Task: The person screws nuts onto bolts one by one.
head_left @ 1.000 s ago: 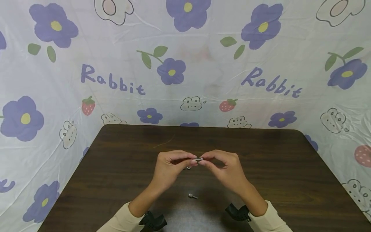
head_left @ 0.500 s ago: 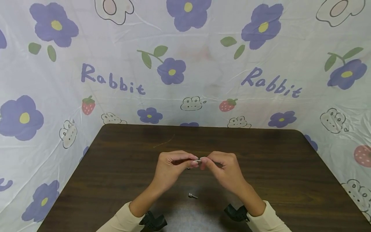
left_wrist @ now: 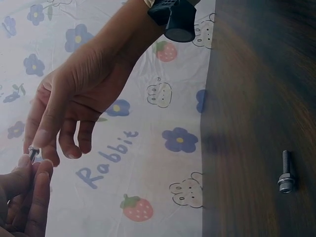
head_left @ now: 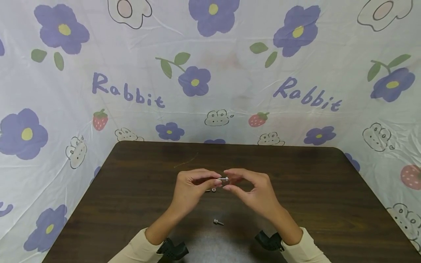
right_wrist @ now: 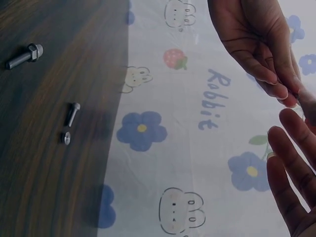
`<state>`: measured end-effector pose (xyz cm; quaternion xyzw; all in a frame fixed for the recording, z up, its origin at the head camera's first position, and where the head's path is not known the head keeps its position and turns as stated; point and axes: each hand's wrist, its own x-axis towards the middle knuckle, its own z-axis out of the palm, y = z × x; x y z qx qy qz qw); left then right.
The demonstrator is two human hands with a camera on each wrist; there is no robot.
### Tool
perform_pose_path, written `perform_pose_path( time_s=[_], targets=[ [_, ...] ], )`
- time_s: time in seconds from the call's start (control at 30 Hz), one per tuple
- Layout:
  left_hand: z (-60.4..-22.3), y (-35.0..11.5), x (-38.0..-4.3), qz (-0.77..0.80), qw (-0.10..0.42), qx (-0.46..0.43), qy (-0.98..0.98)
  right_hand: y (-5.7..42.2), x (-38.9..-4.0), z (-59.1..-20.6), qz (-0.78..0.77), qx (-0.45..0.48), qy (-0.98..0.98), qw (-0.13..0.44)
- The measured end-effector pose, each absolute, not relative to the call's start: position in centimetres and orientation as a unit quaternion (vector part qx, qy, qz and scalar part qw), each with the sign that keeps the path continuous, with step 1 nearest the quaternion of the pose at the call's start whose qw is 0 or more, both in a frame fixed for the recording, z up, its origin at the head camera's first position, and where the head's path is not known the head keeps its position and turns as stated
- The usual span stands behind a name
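My left hand point(head_left: 188, 190) pinches a small silver bolt point(head_left: 223, 179) between thumb and fingers above the table. The bolt lies level, its thicker end pointing right; a nut or its head, I cannot tell which. Around that end, the right hand point(head_left: 257, 186) has its thumb and index finger parted, one above and one below. In the left wrist view, the bolt point(left_wrist: 33, 152) shows as a small glint between both hands. Another bolt point(head_left: 218, 222), with a collar near its head, lies on the table nearer the body.
A small screw point(right_wrist: 73, 113) and a nut point(right_wrist: 66, 138) lie on the dark wooden table point(head_left: 312, 204) beyond the nearer bolt. Printed cloth point(head_left: 230, 84) hangs behind and at both sides of the table. Black cameras are strapped to both wrists.
The right fingertips, closed at the bolt's end earlier, have spread apart and now expose it. My left hand keeps its pinch, shifted slightly left. The bolt on the table stays put.
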<state>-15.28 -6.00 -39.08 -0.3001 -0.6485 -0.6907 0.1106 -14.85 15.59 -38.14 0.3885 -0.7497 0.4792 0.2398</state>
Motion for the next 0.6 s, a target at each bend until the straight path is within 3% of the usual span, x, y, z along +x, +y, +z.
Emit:
perform_pose_path(
  time_s=[0.3, 0.6],
  targets=[
    [-39.12, -5.87, -15.55, -0.688, 0.12, -0.325, -0.637, 15.47, -15.18, -38.06, 0.482, 0.406, -0.73, 0.265],
    [-39.27, -5.81, -15.3, -0.679, 0.122, -0.326, -0.646, 15.37, -14.84, -38.17, 0.486, 0.393, -0.742, 0.245]
  ],
)
